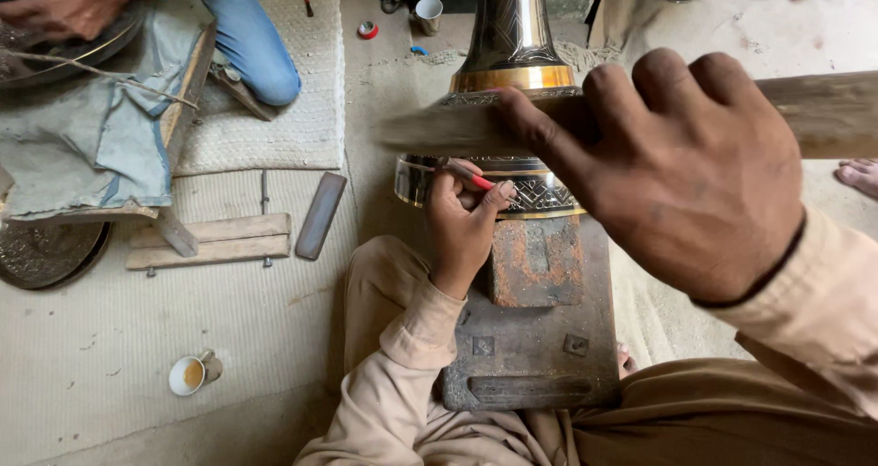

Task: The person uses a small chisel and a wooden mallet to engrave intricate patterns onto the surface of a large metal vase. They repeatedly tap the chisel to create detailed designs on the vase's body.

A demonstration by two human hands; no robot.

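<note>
Woven matting [110,356] and a dusty earthen floor [384,137] make up the workplace, seen from above. Far out to the left of the person's left hand, a co-worker's hand [69,4] rests on a round metal tray, with a blue-jeaned knee [261,59] beside it and a crumpled grey-blue cloth [87,137] below. Nearer the left hand lie a pair of wooden slats [210,240] and a dark flat bar [320,214]; below and to the left of the hand, a small white cup [189,374] with brown liquid stands on the matting.

The left hand [462,224] has its fingers pinched together around a thin chisel with a red mark [476,180], its tip set against the patterned band of an engraved metal vase [512,36]. The vase lies directly above this hand, black and silver with gold rings, its lower rim resting on a rusty iron block [535,265] that sits just right of the wrist, on a dark heavy base [530,356] between the person's knees.

Further right, raised close to the camera, the right hand [686,169] is clamped on a wooden mallet [448,128], whose blurred length passes across the vase. Beyond the right hand, at the frame's edge, bare toes [860,175] show.
</note>
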